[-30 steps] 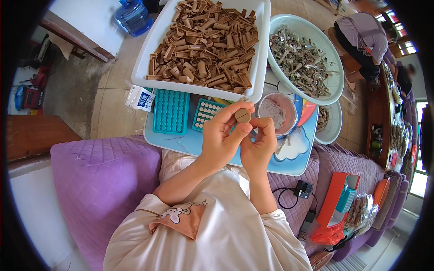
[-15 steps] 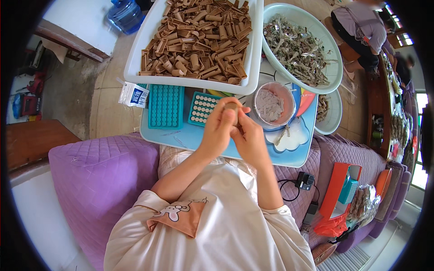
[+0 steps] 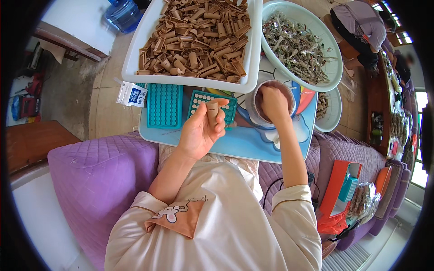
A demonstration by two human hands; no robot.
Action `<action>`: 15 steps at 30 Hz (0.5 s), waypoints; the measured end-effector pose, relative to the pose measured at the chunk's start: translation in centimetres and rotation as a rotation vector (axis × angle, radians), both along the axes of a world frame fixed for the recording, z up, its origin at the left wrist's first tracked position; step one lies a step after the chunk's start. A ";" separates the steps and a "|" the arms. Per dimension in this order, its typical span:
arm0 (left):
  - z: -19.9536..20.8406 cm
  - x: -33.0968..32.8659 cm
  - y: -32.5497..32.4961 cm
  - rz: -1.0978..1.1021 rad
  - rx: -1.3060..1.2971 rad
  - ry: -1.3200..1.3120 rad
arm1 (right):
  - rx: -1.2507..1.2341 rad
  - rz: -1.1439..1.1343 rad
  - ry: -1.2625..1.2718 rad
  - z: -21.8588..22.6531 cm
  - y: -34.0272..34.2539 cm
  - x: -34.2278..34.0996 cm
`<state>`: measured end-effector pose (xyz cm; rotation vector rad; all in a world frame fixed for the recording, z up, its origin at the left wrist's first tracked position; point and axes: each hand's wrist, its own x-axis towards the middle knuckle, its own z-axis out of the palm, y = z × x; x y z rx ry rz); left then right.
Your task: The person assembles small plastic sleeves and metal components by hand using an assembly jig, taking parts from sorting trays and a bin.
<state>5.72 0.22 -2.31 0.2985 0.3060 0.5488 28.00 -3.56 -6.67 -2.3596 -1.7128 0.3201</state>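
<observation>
A short brown tube (image 3: 212,113) with a small dark slit in its side stands upright between the fingers and thumb of my left hand (image 3: 199,133). My right hand (image 3: 273,101) reaches down into a round tub (image 3: 256,118) on the blue table (image 3: 235,147); its fingertips are hidden inside. Just behind my left hand is a teal tray (image 3: 229,107) holding small white discs in rows. Beside it lies a second teal tray (image 3: 164,106) with rows of round holes.
A large white bin (image 3: 129,58) full of brown half-round and tube pieces stands beyond the trays. A pale green basket (image 3: 337,67) of wrapped bits overhangs the table at right. Purple quilted seating (image 3: 90,180) flanks me. Another person (image 3: 361,27) bends over at the far right.
My hands were together around the brown piece. They have parted: the right moved right into the tub, while the left drew slightly left, keeping the brown tube.
</observation>
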 end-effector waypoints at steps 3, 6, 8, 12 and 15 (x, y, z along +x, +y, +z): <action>0.7 -0.4 -0.1 0.012 -0.129 0.053 | 0.131 0.038 0.094 1.5 -0.4 0.5; 0.9 -0.6 0.1 -0.021 -0.209 -0.035 | 0.205 0.004 0.203 3.2 -0.8 0.7; 0.8 -0.6 0.4 -0.055 -0.299 -0.122 | 0.037 -0.228 0.561 4.7 -0.9 0.8; 1.6 -0.2 0.7 -0.107 -0.513 -0.244 | 0.081 -0.323 0.715 5.3 -1.9 1.8; 1.9 0.0 1.0 -0.131 -0.554 -0.305 | 0.266 -0.260 0.557 5.8 -2.2 1.7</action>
